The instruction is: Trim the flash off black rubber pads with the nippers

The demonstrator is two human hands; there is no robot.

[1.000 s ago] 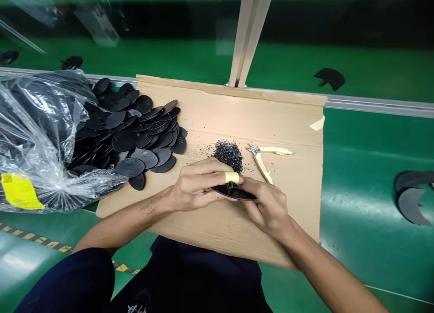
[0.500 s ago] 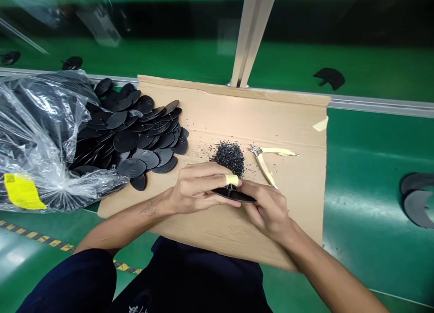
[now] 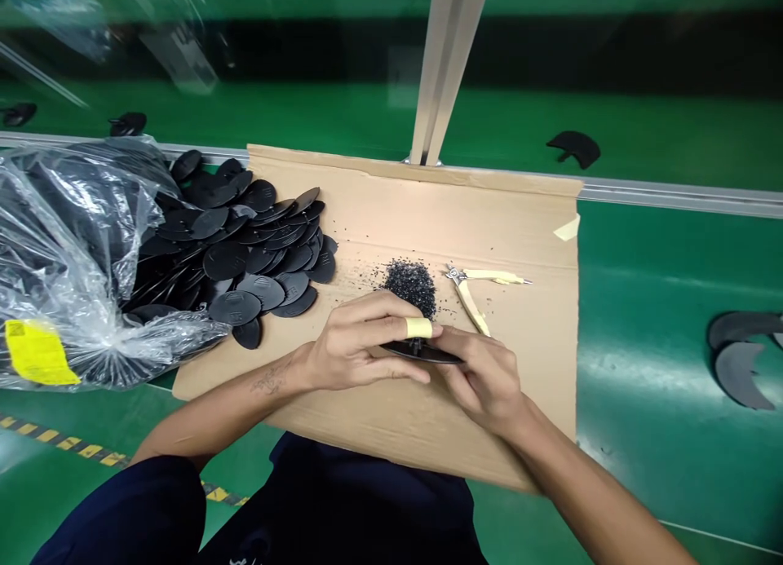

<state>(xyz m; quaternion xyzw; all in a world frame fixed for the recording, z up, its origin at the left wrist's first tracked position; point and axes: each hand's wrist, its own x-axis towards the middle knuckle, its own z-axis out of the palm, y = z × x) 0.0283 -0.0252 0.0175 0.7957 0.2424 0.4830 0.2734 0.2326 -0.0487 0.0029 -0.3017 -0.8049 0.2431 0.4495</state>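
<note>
Both hands meet over a sheet of cardboard [image 3: 526, 222] and pinch one flat black oval disc [image 3: 422, 353] held nearly edge-on. My left hand [image 3: 355, 345] grips its left side, with yellow tape round the index finger. My right hand [image 3: 483, 377] closes on its right side. Just behind the hands lies a small heap of black plastic trimmings [image 3: 411, 284]. Yellow-handled cutters [image 3: 474, 292] rest on the cardboard to the right of the heap.
A heap of black oval discs [image 3: 257, 239] spills from a clear plastic bag [image 3: 67, 247] with a yellow label at the left. Green conveyor belt [image 3: 661, 255] surrounds the cardboard, bearing curved black pieces [image 3: 740, 353] at the right and one [image 3: 575, 147] beyond a metal rail. A pale upright post [image 3: 446, 68] rises behind.
Hardly anything moved. Both hands keep the disc pinched in the same spot, and the view shifted slightly.
</note>
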